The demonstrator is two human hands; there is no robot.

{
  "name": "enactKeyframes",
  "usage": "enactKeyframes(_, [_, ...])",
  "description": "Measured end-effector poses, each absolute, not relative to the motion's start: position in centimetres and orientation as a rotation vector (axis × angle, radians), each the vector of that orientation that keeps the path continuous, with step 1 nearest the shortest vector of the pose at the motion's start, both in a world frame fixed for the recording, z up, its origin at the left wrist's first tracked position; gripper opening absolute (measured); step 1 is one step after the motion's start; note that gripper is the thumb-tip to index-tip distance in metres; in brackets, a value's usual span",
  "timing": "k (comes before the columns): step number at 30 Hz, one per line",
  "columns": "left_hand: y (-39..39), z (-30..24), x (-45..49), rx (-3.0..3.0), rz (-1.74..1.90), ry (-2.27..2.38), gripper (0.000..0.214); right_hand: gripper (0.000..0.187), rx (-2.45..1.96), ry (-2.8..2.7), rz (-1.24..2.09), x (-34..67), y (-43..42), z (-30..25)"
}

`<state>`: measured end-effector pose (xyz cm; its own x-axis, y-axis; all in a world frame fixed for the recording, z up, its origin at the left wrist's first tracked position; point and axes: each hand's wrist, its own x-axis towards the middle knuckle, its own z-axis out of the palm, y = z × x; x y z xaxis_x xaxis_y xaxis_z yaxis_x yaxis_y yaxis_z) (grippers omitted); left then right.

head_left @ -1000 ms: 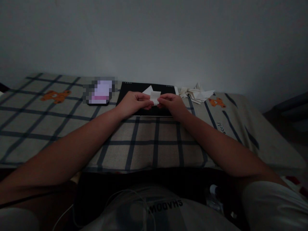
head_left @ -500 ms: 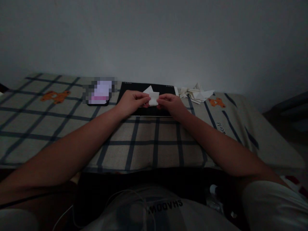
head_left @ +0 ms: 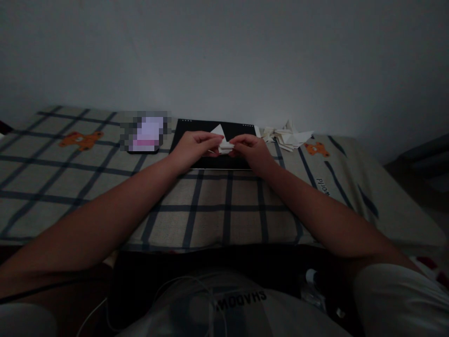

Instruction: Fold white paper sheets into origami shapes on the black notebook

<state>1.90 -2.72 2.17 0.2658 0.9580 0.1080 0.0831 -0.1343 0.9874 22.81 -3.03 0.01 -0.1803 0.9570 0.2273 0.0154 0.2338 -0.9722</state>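
Observation:
Both my hands meet over a black pad (head_left: 196,128) lying on a checked bedsheet (head_left: 210,206). My left hand (head_left: 192,149) and my right hand (head_left: 250,149) pinch a small folded white paper (head_left: 225,147) between their fingertips, one on each side. The paper lies low and flattened between the fingers, partly hidden by them. A white paper triangle (head_left: 218,130) rests on the pad just behind the hands.
A phone with a lit, blurred screen (head_left: 145,133) lies left of the pad. A pile of folded white paper pieces (head_left: 287,135) sits to the right by the wall. Orange bear prints mark the sheet. White cables lie on my lap (head_left: 196,299).
The small paper stood upright between my fingers; now it is folded down and flatter, with both hands closed in tighter over it.

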Motion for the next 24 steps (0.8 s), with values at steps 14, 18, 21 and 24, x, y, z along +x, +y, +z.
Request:
enactKeyframes(14, [-2.75, 2.44, 1.94, 1.614, 1.006, 1.078, 0.026, 0.043, -1.030, -1.488, 1.181, 22.68, -3.44, 0.55])
enactKeyframes(18, [-2.61, 2.08, 1.71, 1.606, 1.035, 1.012, 0.030, 0.039, -1.049, -1.445, 1.212, 22.65, -3.41, 0.66])
enactKeyframes(21, [-2.54, 1.97, 1.49, 1.600, 1.039, 0.974, 0.035, 0.038, -0.990, -1.407, 1.260, 22.68, -3.07, 0.31])
enactKeyframes(24, [-2.53, 2.04, 1.35, 1.591, 1.033, 0.951, 0.035, 0.038, -0.946, -1.395, 1.297, 22.74, -2.74, -0.13])
